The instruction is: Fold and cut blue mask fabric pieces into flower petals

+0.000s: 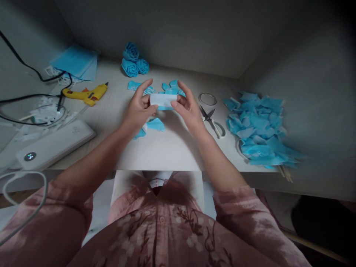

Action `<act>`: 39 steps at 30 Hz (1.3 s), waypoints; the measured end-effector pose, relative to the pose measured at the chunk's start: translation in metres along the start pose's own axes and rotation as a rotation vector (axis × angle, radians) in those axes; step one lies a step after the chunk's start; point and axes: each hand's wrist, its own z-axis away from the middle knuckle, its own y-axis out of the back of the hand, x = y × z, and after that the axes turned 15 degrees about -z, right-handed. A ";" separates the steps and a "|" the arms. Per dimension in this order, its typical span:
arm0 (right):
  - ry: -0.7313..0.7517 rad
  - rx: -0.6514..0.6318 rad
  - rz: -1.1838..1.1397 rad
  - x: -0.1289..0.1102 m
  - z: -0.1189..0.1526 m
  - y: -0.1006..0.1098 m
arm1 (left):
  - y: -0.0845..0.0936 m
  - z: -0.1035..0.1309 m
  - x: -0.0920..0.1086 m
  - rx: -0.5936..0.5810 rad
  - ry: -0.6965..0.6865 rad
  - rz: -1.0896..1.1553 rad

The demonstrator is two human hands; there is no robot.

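Note:
Between my two hands a small blue-and-white strip of face-mask fabric point(163, 101) is stretched level above the table, its white face mostly up and a blue band along the near edge. My left hand point(141, 104) pinches the left end between thumb and fingers, with the index finger raised. At the right end, my right hand point(186, 104) grips it the same way, index finger also lifted. Cut blue pieces point(170, 87) lie just beyond the hands, and another blue piece point(155, 124) rests nearer me, by my left wrist.
Scissors point(211, 122) lie spread to the right, near a wire ring point(207, 98) and a heap of blue fabric pieces point(258, 126). Fabric roses point(130, 59) stand at the back. Leftward are a yellow glue gun point(89, 94), flat blue masks point(75, 63), cables and a white power bank point(55, 144).

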 end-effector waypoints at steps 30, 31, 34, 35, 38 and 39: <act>0.003 0.010 0.023 -0.011 0.008 -0.014 | -0.006 0.009 0.014 -0.012 0.157 0.106; 0.003 0.018 0.015 -0.012 0.007 -0.012 | -0.005 0.009 0.015 -0.006 0.149 0.117; 0.006 0.058 0.027 -0.018 0.006 -0.009 | -0.003 0.007 0.014 0.009 0.134 0.102; 0.005 0.067 0.040 -0.020 0.006 -0.009 | -0.002 0.007 0.013 0.007 0.133 0.078; -0.010 0.074 0.065 -0.023 0.005 -0.010 | -0.002 0.008 0.012 -0.026 0.148 -0.026; -0.018 0.072 0.066 -0.023 0.004 -0.011 | -0.002 0.009 0.013 -0.042 0.157 -0.055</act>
